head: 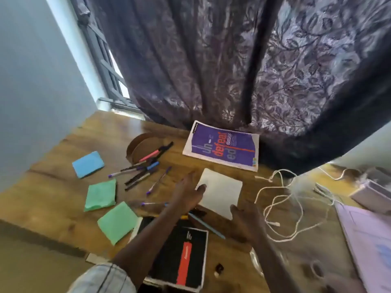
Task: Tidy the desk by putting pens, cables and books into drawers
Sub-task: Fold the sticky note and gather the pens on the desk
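A white square book (222, 193) lies in the middle of the wooden desk (63, 199). My left hand (188, 193) reaches over its left edge with fingers straight, one fingertip on the cover. My right hand (245, 220) hovers at its near right corner, fingers relaxed and holding nothing. A purple book (224, 146) lies further back. A black book with a red stripe (182, 256) sits near me under my left forearm. Several pens (141, 172) are scattered at left, and a blue pencil (207, 226) lies between my arms. White cables (283, 206) are tangled at right.
Three sticky-note pads, one blue (88, 164) and two green (101, 195), lie on the left of the desk. A brown round holder (143, 146) stands behind the pens. A dark patterned curtain (254, 70) hangs over the back edge. Pale papers and boxes (368, 229) crowd the right side.
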